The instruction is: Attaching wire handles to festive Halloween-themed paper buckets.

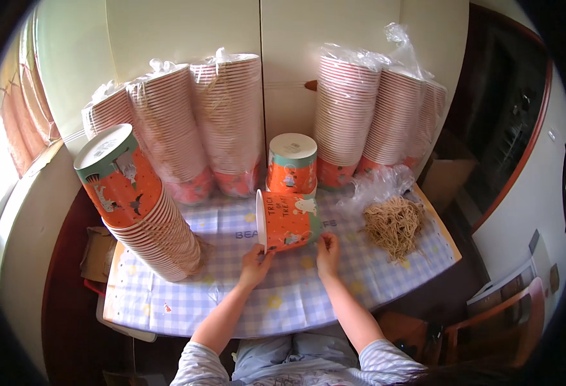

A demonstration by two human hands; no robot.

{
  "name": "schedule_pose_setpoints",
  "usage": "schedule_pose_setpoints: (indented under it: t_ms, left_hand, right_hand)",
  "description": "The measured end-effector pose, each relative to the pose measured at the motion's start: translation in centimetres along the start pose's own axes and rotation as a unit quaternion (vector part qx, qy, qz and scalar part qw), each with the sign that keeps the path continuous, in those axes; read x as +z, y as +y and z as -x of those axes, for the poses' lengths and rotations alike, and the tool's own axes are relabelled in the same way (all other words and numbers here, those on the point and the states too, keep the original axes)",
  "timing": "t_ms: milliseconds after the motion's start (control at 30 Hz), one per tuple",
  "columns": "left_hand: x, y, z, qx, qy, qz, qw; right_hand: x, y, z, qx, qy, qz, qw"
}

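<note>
An orange and green paper bucket [289, 220] with Halloween pictures lies tipped on its side over the middle of the table, its white rim facing left. My left hand [256, 265] is closed on the lower part of that rim. At the other end, my right hand [328, 256] pinches near the green base. Just behind it an upside-down bucket [292, 162] tops a short stack. To the left, a tall leaning stack of nested buckets [125, 193] has thin brown cords hanging along its side. A heap of brown paper cords [393, 226] sits right of my right hand.
Tall stacks of buckets in clear plastic bags stand along the back left [228, 116] and back right [347, 109]. A crumpled clear bag [382, 186] lies behind the cords. Blue checked cloth [283, 299] covers the table. A wooden chair [495, 328] stands at the right.
</note>
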State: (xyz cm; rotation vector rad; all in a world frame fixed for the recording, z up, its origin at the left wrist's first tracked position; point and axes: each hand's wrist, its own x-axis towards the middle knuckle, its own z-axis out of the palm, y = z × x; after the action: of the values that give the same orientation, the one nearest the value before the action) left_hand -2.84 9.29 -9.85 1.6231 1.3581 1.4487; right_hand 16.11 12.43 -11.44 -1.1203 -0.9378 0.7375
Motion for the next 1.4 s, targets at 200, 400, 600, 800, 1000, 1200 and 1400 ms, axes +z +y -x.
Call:
schedule_pose_setpoints:
  t_ms: [200,400,600,800,1000,1200,1400]
  left_hand:
    - [-0.1,-0.1,-0.1,-0.024,-0.012,-0.014,1.0]
    - [0.0,0.2,-0.1,0.03,-0.008,-0.005,0.999]
    - [-0.5,0.9,0.1,0.037,-0.005,-0.023,0.999]
    - [-0.3,0.9,-0.1,0.034,-0.031,-0.018,0.999]
    - [-0.3,2.2,-0.2,0.051,-0.033,-0.031,0.998]
    - [-0.3,1.6,0.2,0.006,-0.04,-0.001,0.999]
    - [0.1,1.1,0.1,0.036,-0.02,-0.016,0.999]
  right_hand:
    - [-3.1,0.4,-1.4,-0.028,-0.084,0.112,0.99]
    - [-7.5,-1.0,-0.6,-0.221,-0.005,0.651,0.726]
    - [-6.5,-3.4,2.0,-0.075,-0.2,0.605,0.767]
    - [-6.4,-3.2,6.7,-0.206,-0.24,0.547,0.775]
    - [-7.4,-3.4,5.8,-0.212,-0.242,0.447,0.835]
    - [-11.0,-4.3,-0.2,-0.215,-0.098,0.495,0.836]
    - [-12.7,-2.0,-3.5,-0.201,-0.148,0.496,0.832]
